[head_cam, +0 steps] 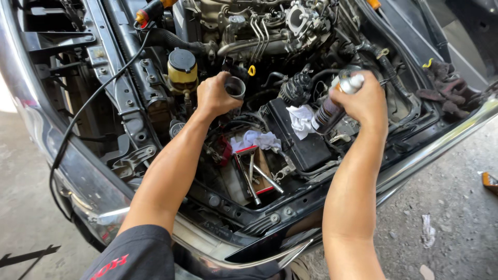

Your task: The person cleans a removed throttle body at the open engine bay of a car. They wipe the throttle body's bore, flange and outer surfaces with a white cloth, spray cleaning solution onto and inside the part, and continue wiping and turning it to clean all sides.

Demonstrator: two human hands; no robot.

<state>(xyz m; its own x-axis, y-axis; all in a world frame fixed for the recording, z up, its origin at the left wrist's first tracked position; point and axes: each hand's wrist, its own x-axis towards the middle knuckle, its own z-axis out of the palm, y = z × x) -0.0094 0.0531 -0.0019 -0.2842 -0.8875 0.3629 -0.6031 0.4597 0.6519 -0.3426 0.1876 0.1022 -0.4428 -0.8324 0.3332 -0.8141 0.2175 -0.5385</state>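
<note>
I look down into an open car engine bay. My left hand [215,96] grips a short grey metal pipe piece [236,87] with a round open end, held over the middle of the bay. My right hand [365,98] is wrapped around a spray can [332,106] with a white top, tilted toward the left. The two hands are about a forearm's length apart. A white rag [302,120] lies on the black cover just below the can.
A small red tray [254,173] with several metal tools sits low in the bay beside another white rag [258,139]. A yellow fluid reservoir [182,72] with a black cap stands left of my left hand. A black cable [78,116] runs over the left fender. Dark rags [448,91] lie on the right.
</note>
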